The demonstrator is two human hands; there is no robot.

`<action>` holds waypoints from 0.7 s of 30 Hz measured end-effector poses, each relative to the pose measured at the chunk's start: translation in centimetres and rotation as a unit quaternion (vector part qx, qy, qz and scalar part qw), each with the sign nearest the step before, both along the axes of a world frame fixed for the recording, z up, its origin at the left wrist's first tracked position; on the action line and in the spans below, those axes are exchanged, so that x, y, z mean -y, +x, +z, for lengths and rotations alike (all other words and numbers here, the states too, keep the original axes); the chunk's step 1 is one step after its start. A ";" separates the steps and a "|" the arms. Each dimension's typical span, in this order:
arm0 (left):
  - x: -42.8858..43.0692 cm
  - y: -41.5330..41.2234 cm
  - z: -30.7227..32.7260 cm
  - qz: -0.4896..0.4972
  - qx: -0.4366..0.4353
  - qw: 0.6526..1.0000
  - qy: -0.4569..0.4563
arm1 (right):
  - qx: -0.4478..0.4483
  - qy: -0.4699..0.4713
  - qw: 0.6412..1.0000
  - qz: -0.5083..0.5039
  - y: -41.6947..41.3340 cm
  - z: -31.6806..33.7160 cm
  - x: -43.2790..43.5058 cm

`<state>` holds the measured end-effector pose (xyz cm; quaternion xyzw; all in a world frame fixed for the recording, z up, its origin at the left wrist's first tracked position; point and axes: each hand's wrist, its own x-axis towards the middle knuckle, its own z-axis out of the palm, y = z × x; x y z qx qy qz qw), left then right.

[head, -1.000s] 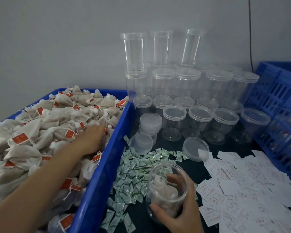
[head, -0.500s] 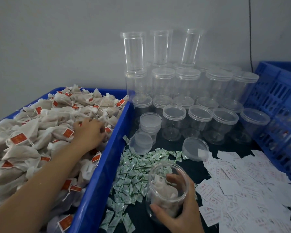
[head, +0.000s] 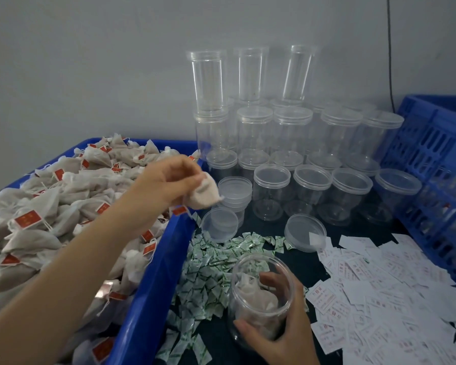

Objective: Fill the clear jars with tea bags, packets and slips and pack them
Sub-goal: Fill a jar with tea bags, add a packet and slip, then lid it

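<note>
My left hand [head: 166, 181] is raised over the right rim of the blue bin [head: 153, 285] and pinches a white tea bag [head: 204, 194] with a red tag hanging below it. The bin is heaped with tea bags [head: 42, 217] of the same kind. My right hand [head: 279, 330] grips an open clear jar [head: 259, 299] standing on the dark table, with a few tea bags inside. Green-and-white packets [head: 208, 270] lie to the jar's left, and white paper slips [head: 379, 291] lie to its right.
Several empty clear jars [head: 311, 185], some lidded and some stacked tall, stand at the back against the grey wall. Loose lids [head: 304, 233] lie in front of them. A blue slatted crate [head: 437, 164] stands at the right edge.
My left hand has lifted out of the tea bag heap with one tea bag and moved right, over the bin's rim. My right hand and the jar have stayed put.
</note>
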<state>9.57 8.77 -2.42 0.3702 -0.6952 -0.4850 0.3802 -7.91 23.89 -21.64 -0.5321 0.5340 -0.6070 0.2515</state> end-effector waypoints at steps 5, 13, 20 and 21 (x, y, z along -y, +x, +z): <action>-4.2 -3.4 0.4 -0.161 -0.005 0.987 0.003 | 0.003 0.006 1.000 0.001 0.0 0.0 -0.1; -3.8 -4.3 -2.2 -0.181 0.085 0.980 -0.027 | 0.007 0.012 1.000 0.010 -0.1 -0.2 -0.2; 3.5 0.0 -3.4 0.143 0.309 0.914 -0.218 | 0.004 0.019 1.000 0.021 -0.2 -0.7 -0.2; 4.5 1.1 -4.3 0.169 0.410 0.862 -0.244 | 0.005 0.017 1.000 0.022 -0.2 -0.7 -0.3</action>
